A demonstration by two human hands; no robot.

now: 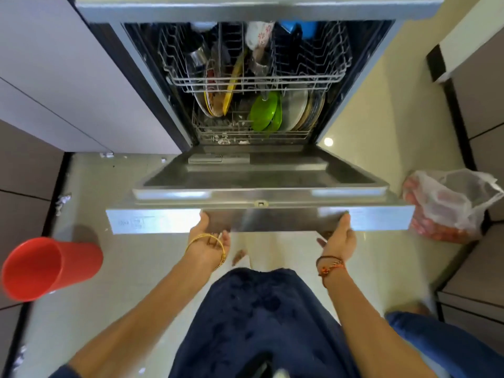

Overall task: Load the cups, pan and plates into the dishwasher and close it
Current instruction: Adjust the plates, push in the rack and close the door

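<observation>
The dishwasher door (259,184) hangs partly raised in front of me. My left hand (208,242) and my right hand (339,237) hold its front edge from below, thumbs on the steel panel and fingers hidden under it. Inside, the upper rack (313,77) carries a white flowered cup (257,34), a blue cup (300,27) and a steel vessel (197,54). The lower rack (215,132) holds upright green plates (266,111), steel plates (296,107) and a yellow plate (230,88).
A red cup (41,268) stands on the pale floor at the left. At the right, a plastic bag (450,203) of red items lies against the cabinets. Grey cabinet fronts (68,85) flank the dishwasher. My blue-clad knee (259,323) is below the door.
</observation>
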